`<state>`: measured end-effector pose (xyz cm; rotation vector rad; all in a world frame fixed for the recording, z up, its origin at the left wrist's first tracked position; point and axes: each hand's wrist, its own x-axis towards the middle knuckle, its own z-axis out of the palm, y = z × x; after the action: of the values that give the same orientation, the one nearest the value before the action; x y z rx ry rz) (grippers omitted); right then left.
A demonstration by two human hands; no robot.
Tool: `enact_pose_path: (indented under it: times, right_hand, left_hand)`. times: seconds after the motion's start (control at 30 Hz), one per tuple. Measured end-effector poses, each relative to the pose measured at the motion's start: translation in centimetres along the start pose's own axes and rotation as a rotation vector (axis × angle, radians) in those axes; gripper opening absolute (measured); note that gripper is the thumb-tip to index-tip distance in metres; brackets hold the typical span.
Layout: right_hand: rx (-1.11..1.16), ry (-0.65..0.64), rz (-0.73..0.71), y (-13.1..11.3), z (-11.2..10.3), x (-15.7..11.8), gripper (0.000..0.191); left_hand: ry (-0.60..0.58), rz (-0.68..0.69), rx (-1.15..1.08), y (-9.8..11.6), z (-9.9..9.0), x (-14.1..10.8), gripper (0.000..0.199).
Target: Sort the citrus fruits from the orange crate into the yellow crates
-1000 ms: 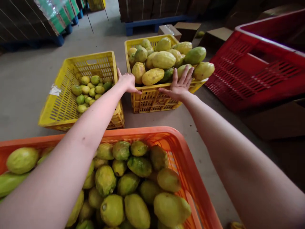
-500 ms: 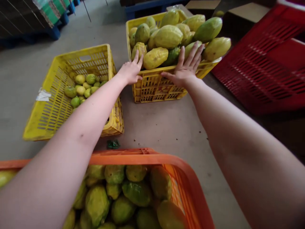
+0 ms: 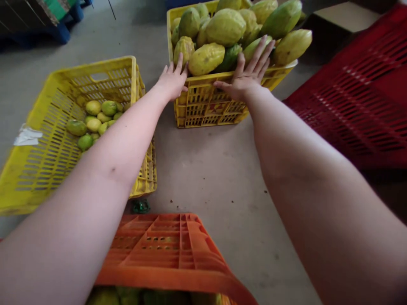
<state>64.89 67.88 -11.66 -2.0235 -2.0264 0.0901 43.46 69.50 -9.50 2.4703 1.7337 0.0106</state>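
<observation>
A yellow crate [image 3: 210, 108] heaped with large green-yellow fruits that look like papayas [image 3: 225, 27] stands on the floor at the top middle. My left hand [image 3: 172, 81] lies at its near left corner, fingers stretched along the rim beside a ridged yellow papaya [image 3: 183, 51]. Farther right, my right hand [image 3: 248, 75] is spread flat over the near rim, its fingertips against a green papaya [image 3: 256, 47]. Neither palm is wrapped round anything. Both arms reach forward over an orange crate [image 3: 152, 250] whose papayas show only at the bottom edge.
At left, a yellow crate [image 3: 41, 156] holds several small round green-yellow fruits [image 3: 93, 124], partly hidden by my left arm. A red crate [image 3: 356, 97] leans at the right. Green scrap [image 3: 140, 206] lies on the floor. A blue pallet [image 3: 60, 31] is at the upper left.
The view has shifted: the orange crate sits lower, showing its outer wall, and the left crate appears larger and further left. My hands stay at the papaya crate's near rim; my left fingers have shifted slightly.
</observation>
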Motion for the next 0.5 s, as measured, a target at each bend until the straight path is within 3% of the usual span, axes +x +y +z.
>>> enact_pose_path:
  times: [0.1,0.17,0.23,0.33,0.37,0.43,0.5]
  right_hand:
    - [0.016,0.025,0.011,0.2,0.6,0.5,0.087]
    - [0.044,0.026,0.015,0.2,0.9,0.4,0.084]
    - [0.070,0.015,0.020,0.2,1.0,0.4,0.081]
    - [0.080,0.031,0.016,0.1,1.2,0.5,0.081]
    - [0.084,0.035,0.019,0.2,1.3,0.6,0.081]
    - [0.117,0.036,0.025,0.4,1.5,0.8,0.082]
    - [0.172,0.035,0.021,0.7,1.7,1.0,0.084]
  left_hand:
    - [-0.020,-0.060,0.029,0.9,-0.6,0.2,0.097]
    - [-0.059,-0.116,0.049,1.3,-1.4,-1.9,0.108]
    - [-0.086,-0.184,0.078,1.0,-2.2,-6.5,0.112]
    - [-0.143,-0.368,0.160,-0.2,-1.9,-16.5,0.117]
    - [-0.214,-0.448,0.143,-0.7,-1.4,-19.7,0.115]
    - [-0.321,-0.547,0.009,-1.4,-0.2,-24.5,0.084]
    - [-0.316,-0.509,-0.078,-1.6,1.0,-26.7,0.057]
